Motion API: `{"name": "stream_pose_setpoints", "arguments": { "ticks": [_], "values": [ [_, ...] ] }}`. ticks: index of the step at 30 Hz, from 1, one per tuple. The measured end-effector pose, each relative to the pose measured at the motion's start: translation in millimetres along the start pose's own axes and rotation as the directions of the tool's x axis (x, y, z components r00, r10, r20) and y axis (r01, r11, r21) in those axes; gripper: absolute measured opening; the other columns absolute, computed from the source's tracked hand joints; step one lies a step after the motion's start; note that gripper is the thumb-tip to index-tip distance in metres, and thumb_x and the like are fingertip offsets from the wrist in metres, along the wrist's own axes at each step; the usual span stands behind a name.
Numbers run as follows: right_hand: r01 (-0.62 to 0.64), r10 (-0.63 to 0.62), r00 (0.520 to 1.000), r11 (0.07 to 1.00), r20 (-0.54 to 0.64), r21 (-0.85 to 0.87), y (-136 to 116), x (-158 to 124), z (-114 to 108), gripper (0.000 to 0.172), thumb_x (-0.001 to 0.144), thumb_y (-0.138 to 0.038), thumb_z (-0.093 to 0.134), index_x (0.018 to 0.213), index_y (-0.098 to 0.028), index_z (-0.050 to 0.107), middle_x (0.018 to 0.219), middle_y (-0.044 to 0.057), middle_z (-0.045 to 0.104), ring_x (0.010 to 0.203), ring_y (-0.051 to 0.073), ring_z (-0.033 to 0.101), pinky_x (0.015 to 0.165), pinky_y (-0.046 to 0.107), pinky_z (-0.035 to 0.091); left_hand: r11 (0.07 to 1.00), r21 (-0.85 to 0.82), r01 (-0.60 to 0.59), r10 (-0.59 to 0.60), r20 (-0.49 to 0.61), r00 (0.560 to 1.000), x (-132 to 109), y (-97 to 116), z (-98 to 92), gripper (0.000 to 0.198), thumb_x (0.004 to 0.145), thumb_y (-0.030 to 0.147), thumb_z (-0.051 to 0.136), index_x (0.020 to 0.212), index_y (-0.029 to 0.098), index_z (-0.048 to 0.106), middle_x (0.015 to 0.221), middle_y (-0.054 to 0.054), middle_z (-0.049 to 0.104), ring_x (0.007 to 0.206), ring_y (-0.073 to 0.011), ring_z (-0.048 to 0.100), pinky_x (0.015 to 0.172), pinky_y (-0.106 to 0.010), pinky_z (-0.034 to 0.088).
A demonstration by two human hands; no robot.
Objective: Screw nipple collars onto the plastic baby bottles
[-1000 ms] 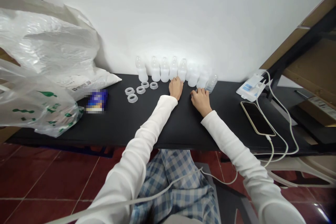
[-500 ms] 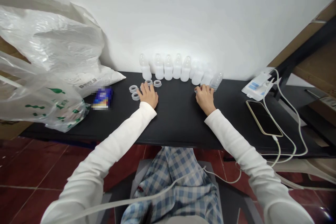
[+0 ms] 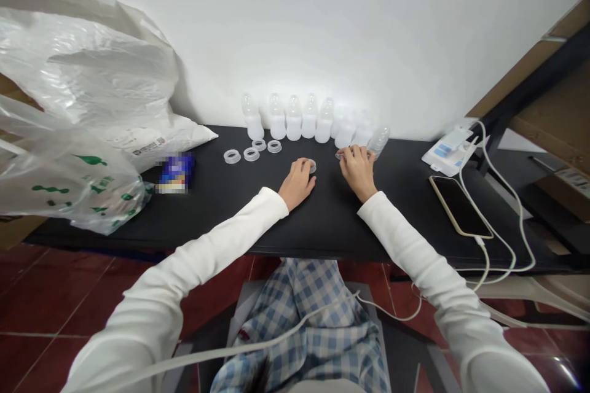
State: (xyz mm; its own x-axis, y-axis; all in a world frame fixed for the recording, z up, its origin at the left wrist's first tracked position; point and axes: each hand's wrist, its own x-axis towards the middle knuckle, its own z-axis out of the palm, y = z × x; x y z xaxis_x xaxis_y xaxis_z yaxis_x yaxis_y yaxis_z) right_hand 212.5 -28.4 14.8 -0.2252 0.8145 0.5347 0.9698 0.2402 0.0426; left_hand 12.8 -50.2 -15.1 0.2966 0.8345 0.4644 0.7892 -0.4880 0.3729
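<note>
My left hand is closed on a clear plastic bottle ring, low over the middle of the black table. My right hand lies further right with its fingers curled down, in front of the rightmost bottles. A bit of clear plastic shows by its fingertips; the rest of what it grips is hidden. Several more bottle rings lie flat on the left. Behind them, against the wall, small white baby bottles with clear domed caps stand in a row. Beyond my right hand, a clear plastic piece leans to the right.
White plastic bags fill the left end of the table, beside a blue packet. To the right lie a phone with a charging cable and a white plastic case. A dark shelf frame holds cardboard boxes.
My left hand has moved right from the group of rings, carrying one ring toward the table's middle. My right hand has stayed in nearly the same place.
</note>
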Motion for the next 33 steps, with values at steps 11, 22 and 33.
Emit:
{"name": "stream_pose_setpoints", "arguments": {
  "ticks": [11, 22, 33],
  "values": [
    [0.012, 0.055, 0.985, 0.921, -0.161, 0.39, -9, -5, -3, 0.031, 0.105, -0.03, 0.034, 0.115, -0.019, 0.06, 0.103, 0.011, 0.064, 0.093, 0.023, 0.056, 0.092, 0.04, 0.037, 0.341, -0.847, 0.408, -0.417, 0.252, 0.873, 48, -9, 2.2, 0.031, 0.094, 0.044, 0.063, 0.098, 0.021, 0.042, 0.085, -0.006, 0.072, 0.079, -0.0165, 0.071, 0.079, -0.032, 0.057],
    [0.107, -0.007, 0.99, 0.672, -0.138, 0.733, -25, -12, 4, 0.025, 0.102, -0.04, 0.043, 0.11, -0.022, 0.059, 0.09, 0.004, 0.058, 0.073, 0.016, 0.05, 0.074, 0.034, 0.047, 0.137, -0.908, 0.395, -0.34, 0.332, 0.88, 40, 6, 7.7, 0.036, 0.099, 0.057, 0.05, 0.098, 0.023, 0.039, 0.081, 0.002, 0.068, 0.072, -0.0122, 0.073, 0.068, -0.026, 0.059],
    [0.012, 0.151, 0.974, 0.708, -0.168, 0.707, -23, -9, 5, 0.018, 0.096, -0.037, 0.056, 0.103, -0.021, 0.06, 0.088, 0.002, 0.057, 0.069, 0.014, 0.045, 0.073, 0.033, 0.047, 0.246, -0.899, 0.362, -0.154, 0.332, 0.931, 37, 6, 8.4, 0.034, 0.098, 0.054, 0.054, 0.106, 0.022, 0.042, 0.081, 0.002, 0.071, 0.071, -0.0124, 0.074, 0.068, -0.026, 0.059]
  ]
}}
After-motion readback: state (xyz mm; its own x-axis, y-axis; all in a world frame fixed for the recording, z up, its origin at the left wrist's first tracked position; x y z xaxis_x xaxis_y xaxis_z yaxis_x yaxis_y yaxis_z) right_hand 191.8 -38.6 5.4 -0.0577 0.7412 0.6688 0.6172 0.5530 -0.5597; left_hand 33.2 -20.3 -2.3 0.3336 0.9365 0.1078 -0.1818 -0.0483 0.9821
